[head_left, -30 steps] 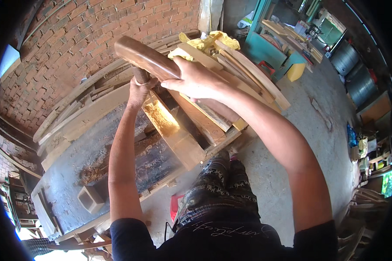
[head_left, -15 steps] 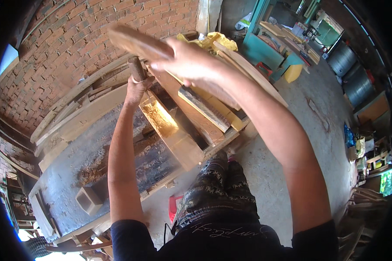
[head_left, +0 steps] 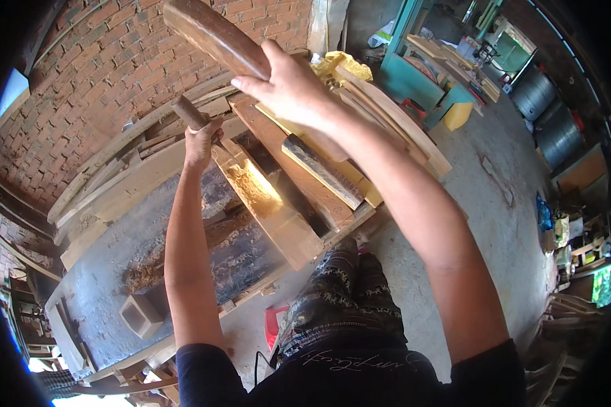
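Observation:
My left hand [head_left: 200, 144] is wrapped round a chisel [head_left: 189, 112], whose round wooden handle tilts up and to the left. Its blade reaches toward the far end of a hollowed wooden block [head_left: 293, 236]; whether the edge touches the wood I cannot tell. Loose wood shavings [head_left: 256, 190] lie in the hollow. Raised above and to the right of the chisel, my right hand [head_left: 286, 87] grips a thick brown wooden mallet [head_left: 214, 37], apart from the chisel handle. Beside the block lies a short dark-faced wooden strip [head_left: 322, 171] on a brown board [head_left: 278, 146].
The worn dark workbench [head_left: 108, 308] carries a small hollow wooden box [head_left: 141, 315] near its front edge. Long planks [head_left: 88, 193] lie along the brick wall [head_left: 102, 88]. More boards [head_left: 394, 125] and a yellow bag [head_left: 346, 66] are at the far right. A red stool [head_left: 273, 325] stands below.
The mallet and my right hand have risen a little. My left hand and the chisel handle have shifted left and tilted further left. The block has shifted slightly.

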A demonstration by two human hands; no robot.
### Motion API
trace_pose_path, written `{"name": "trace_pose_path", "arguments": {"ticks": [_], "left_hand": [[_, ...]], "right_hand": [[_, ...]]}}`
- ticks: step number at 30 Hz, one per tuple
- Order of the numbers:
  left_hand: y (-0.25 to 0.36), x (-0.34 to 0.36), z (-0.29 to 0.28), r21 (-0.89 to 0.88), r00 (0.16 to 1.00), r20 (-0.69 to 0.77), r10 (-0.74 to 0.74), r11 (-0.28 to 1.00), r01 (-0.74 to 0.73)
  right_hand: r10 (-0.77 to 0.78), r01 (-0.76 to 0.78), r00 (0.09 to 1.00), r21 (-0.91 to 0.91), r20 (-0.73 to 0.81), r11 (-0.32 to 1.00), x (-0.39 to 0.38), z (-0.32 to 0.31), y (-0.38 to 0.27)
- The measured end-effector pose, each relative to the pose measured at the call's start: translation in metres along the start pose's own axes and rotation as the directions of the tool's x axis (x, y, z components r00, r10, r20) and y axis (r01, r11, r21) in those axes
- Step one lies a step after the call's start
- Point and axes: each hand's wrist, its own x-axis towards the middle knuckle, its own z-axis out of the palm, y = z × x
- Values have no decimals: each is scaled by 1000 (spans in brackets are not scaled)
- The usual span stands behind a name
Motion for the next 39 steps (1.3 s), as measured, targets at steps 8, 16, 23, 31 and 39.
{"name": "trace_pose_path", "arguments": {"ticks": [8, 16, 23, 31, 39], "left_hand": [[-8, -45, 16, 220, 996, 50, 73, 972, -82], [14, -63, 37, 306, 972, 34, 233, 923, -232], [12, -60, 45, 413, 974, 165, 158, 885, -214], [1, -41, 35, 375, 983, 84, 164, 909, -184], [-5, -35, 37, 363, 987, 117, 109, 921, -145]], "right_hand": [[213, -197, 946, -88, 245, 976, -36, 14, 34], [78, -82, 996, 75, 53, 994, -54, -4, 29], [-240, 283, 952, 238, -192, 929, -64, -20, -11], [151, -185, 955, 116, 254, 976, -73, -33, 15], [170, -215, 922, 96, 348, 972, -54, -15, 24]]}}
